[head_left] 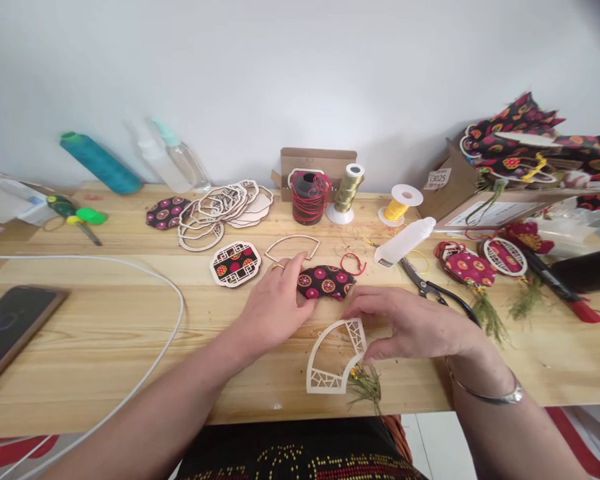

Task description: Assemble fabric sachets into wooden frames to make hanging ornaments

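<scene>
A small stuffed fabric pouch (326, 283), black with pink and orange round motifs, lies on the table in front of me. My left hand (277, 303) has its thumb and fingers around the pouch's left end. Close to the pouch's right end, my right hand (405, 323) is curved with thumb and fingers apart. Its thumb is beside the right edge of a pale fan-shaped wooden frame (325, 382); whether they touch I cannot tell. A green tassel (367, 387) with a yellow knot lies at the frame's lower right. Beyond my left hand is a thin, curved wooden outline (293, 239).
A framed patterned piece (236, 264) and stacked wooden frames (220, 207) lie left of centre. Thread spools (310, 200) stand behind. Right are a white squeeze bottle (405, 241), black-handled scissors (433, 288), and a filled carton (443, 183). A white cable (180, 300) crosses the left.
</scene>
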The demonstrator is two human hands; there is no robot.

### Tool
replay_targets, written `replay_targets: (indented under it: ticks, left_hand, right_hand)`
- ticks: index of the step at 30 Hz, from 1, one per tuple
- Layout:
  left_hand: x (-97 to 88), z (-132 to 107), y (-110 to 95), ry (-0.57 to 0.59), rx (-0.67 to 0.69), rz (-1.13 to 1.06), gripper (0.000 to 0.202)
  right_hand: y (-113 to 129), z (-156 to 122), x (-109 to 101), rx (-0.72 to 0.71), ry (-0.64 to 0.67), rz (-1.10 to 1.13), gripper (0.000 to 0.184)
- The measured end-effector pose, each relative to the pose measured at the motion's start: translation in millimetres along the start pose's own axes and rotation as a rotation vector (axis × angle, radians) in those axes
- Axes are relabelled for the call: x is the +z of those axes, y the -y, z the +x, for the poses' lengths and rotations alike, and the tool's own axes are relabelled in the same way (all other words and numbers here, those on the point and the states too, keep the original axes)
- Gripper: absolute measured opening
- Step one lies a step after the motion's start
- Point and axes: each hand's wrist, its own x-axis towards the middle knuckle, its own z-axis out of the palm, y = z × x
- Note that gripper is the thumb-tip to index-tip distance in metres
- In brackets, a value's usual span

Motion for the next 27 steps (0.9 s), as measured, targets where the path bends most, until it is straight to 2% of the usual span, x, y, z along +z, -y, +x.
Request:
replay_targets:
  ticks: [5,12,20,27]
  left_hand:
    - [-4.6,1.7,0.1,-0.067,-0.104,-0.145,0.074]
    - [-2.4,1.2,2.9,-0.14,-0.093,-0.195,0.071]
    - [-3.8,2.1,0.9,-0.106,-0.096,-0.18,0.072]
    - [-3.9,-1.1,3.2,-0.027,-0.066,-0.127,0.071]
  right_hand:
    - [-2.8,0.0,-1.0,-0.03,-0.049,0.019,0.042]
    - [-2.0,1.9,-0.9,-0.113,-0.106,0.068,0.042]
    - [-3.7,2.1,-1.6,-0.115,-0.093,0.074,0.044]
    - [-3.7,3.8,0.7,-0.041,-0.046,-0.005,0.042]
